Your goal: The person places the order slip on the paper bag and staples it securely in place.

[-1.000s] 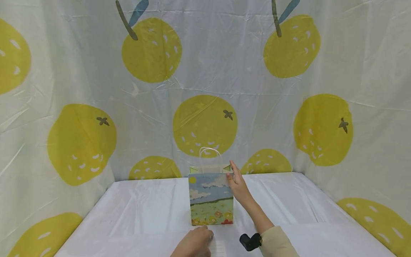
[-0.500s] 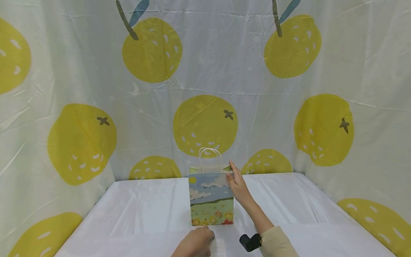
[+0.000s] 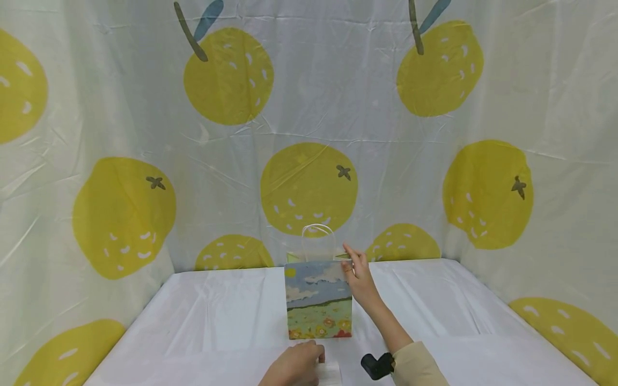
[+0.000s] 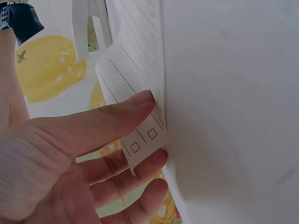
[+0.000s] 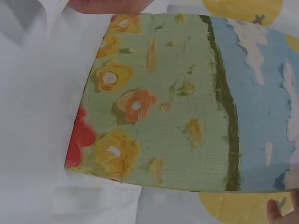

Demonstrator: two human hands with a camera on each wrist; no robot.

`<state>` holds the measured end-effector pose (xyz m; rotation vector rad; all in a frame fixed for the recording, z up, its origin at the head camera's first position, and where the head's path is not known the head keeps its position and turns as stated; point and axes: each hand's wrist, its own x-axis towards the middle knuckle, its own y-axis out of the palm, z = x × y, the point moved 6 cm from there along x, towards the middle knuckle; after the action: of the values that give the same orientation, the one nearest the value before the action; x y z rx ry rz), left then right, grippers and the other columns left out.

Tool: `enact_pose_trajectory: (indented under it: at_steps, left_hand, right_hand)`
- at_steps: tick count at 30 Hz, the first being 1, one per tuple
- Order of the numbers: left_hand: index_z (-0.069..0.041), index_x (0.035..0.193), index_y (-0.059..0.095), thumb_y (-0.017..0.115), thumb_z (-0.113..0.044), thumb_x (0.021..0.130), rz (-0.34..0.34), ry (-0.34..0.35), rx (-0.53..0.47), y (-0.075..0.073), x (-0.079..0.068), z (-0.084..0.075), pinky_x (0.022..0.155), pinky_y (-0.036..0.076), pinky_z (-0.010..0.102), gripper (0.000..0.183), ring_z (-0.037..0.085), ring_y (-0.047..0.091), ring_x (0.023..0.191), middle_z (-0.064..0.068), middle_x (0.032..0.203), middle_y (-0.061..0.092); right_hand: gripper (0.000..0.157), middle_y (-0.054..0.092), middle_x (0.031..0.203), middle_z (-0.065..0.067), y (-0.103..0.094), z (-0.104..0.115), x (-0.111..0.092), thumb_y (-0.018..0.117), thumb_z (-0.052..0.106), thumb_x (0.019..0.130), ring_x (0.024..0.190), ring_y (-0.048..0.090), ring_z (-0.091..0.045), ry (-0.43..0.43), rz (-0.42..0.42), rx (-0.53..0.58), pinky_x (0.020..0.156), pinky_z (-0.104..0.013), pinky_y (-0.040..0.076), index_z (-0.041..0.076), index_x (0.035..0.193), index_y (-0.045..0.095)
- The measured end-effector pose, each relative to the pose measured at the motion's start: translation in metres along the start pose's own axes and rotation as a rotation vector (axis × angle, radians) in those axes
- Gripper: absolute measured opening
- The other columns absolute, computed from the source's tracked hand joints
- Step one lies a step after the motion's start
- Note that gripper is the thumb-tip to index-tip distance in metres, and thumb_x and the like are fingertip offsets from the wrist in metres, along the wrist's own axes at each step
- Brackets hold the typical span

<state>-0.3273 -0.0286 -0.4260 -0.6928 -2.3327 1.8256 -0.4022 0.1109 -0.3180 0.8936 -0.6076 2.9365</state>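
A paper gift bag (image 3: 318, 303), printed with a blue sky and a flowery meadow, stands upright on the table, its white handles raised. My right hand (image 3: 361, 281) holds its upper right edge, thumb on the front and fingers along the side. In the right wrist view only some fingertips (image 5: 280, 212) show at the lower right. In front of the bag, my left hand (image 3: 294, 364) pinches a white ruled paper (image 4: 128, 79) with small checkboxes. The left thumb (image 4: 131, 107) lies on top of it and the other fingers are behind. Part of the paper curves up off the table.
A white cloth covers the table (image 3: 222, 316). White curtains (image 3: 309, 123) with yellow fruit prints enclose the back and both sides. A black device (image 3: 376, 365) is strapped at the right wrist, by a beige sleeve (image 3: 419, 364).
The bag's top opening looks narrower and its handles sit slightly lower. My left hand has shifted a little to the right with the paper. My right hand stays on the bag's edge.
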Motion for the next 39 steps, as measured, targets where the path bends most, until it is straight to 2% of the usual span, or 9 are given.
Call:
enact_pose_trajectory:
  at_steps: [6, 9, 13, 17, 20, 23, 29, 34, 39]
  left_hand:
    - [-0.02, 0.09, 0.059, 0.068, -0.008, 0.078, 0.026, -0.006, -0.093, -0.001, -0.003, 0.0, 0.063, 0.044, 0.027, 0.02, 0.008, 0.049, 0.066, -0.006, 0.08, 0.058]
    - [-0.02, 0.092, 0.058, 0.064, -0.006, 0.081, 0.023, 0.002, -0.097, -0.001, -0.003, -0.002, 0.062, 0.043, 0.026, 0.019, 0.009, 0.048, 0.065, -0.004, 0.08, 0.059]
    - [-0.02, 0.098, 0.058, 0.06, -0.004, 0.084, -0.007, -0.004, -0.051, -0.002, -0.001, -0.004, 0.061, 0.042, 0.026, 0.021, 0.009, 0.047, 0.063, -0.003, 0.079, 0.059]
    - [-0.018, 0.098, 0.059, 0.06, -0.002, 0.083, -0.025, -0.003, -0.041, -0.002, 0.001, -0.005, 0.063, 0.044, 0.026, 0.022, 0.009, 0.049, 0.065, -0.004, 0.081, 0.061]
    - [-0.017, 0.095, 0.061, 0.059, -0.002, 0.083, -0.03, -0.003, -0.094, -0.002, 0.002, -0.004, 0.067, 0.047, 0.028, 0.019, 0.01, 0.055, 0.071, -0.003, 0.085, 0.063]
    - [-0.015, 0.097, 0.062, 0.057, -0.001, 0.085, -0.065, 0.029, -0.138, -0.005, 0.003, -0.005, 0.068, 0.048, 0.029, 0.019, 0.011, 0.059, 0.077, -0.001, 0.088, 0.064]
    - [-0.011, 0.099, 0.063, 0.055, 0.0, 0.084, -0.141, 0.129, -0.135, -0.013, 0.004, -0.009, 0.07, 0.049, 0.025, 0.02, 0.01, 0.061, 0.083, 0.0, 0.091, 0.064]
    - [-0.01, 0.101, 0.064, 0.057, 0.0, 0.082, -0.177, 0.139, -0.131, -0.018, 0.004, -0.009, 0.07, 0.049, 0.025, 0.022, 0.011, 0.061, 0.085, 0.001, 0.094, 0.065]
    - [-0.012, 0.097, 0.063, 0.056, 0.002, 0.079, -0.249, 0.137, -0.205, -0.026, 0.002, -0.006, 0.066, 0.048, 0.027, 0.024, 0.014, 0.061, 0.084, 0.001, 0.093, 0.066]
  right_hand:
    - [0.04, 0.034, 0.12, -0.016, 0.0, 0.007, -0.002, 0.039, 0.023, 0.097, 0.086, 0.036, -0.019, -0.018, -0.016, 0.006, 0.073, -0.029, 0.035, 0.005, 0.132, 0.041]
    - [0.031, 0.036, 0.116, -0.019, -0.003, 0.023, -0.006, 0.04, 0.015, 0.096, 0.096, 0.042, -0.027, -0.03, -0.033, 0.01, 0.083, -0.039, 0.038, -0.001, 0.122, 0.048]
    - [0.025, 0.039, 0.113, -0.021, -0.004, 0.022, -0.006, 0.042, 0.009, 0.095, 0.105, 0.045, -0.035, -0.059, -0.06, 0.026, 0.095, -0.053, 0.034, -0.003, 0.114, 0.052]
    - [0.025, 0.044, 0.115, -0.017, -0.002, 0.005, -0.003, 0.044, 0.016, 0.095, 0.097, 0.049, -0.023, -0.083, -0.082, 0.013, 0.09, -0.044, 0.041, 0.002, 0.112, 0.054]
    - [0.024, 0.05, 0.11, -0.013, -0.003, 0.002, -0.004, 0.045, 0.019, 0.094, 0.081, 0.047, -0.013, -0.085, -0.089, 0.006, 0.074, -0.031, 0.045, 0.004, 0.111, 0.054]
    - [0.022, 0.051, 0.093, -0.009, -0.003, 0.0, -0.006, 0.047, 0.02, 0.094, 0.067, 0.041, -0.008, -0.07, -0.095, 0.002, 0.059, -0.023, 0.04, 0.007, 0.109, 0.055]
    - [0.02, 0.044, 0.071, -0.004, -0.002, -0.002, -0.008, 0.047, 0.022, 0.094, 0.057, 0.036, -0.007, -0.022, -0.084, 0.009, 0.053, -0.023, 0.036, 0.01, 0.107, 0.055]
    - [0.018, 0.043, 0.068, -0.004, -0.003, 0.0, -0.007, 0.047, 0.022, 0.094, 0.055, 0.035, -0.008, -0.011, -0.08, 0.013, 0.052, -0.023, 0.036, 0.01, 0.105, 0.056]
    - [0.019, 0.044, 0.066, -0.004, -0.004, -0.001, -0.006, 0.047, 0.023, 0.093, 0.054, 0.035, -0.007, -0.001, -0.077, 0.012, 0.052, -0.022, 0.035, 0.009, 0.103, 0.057]
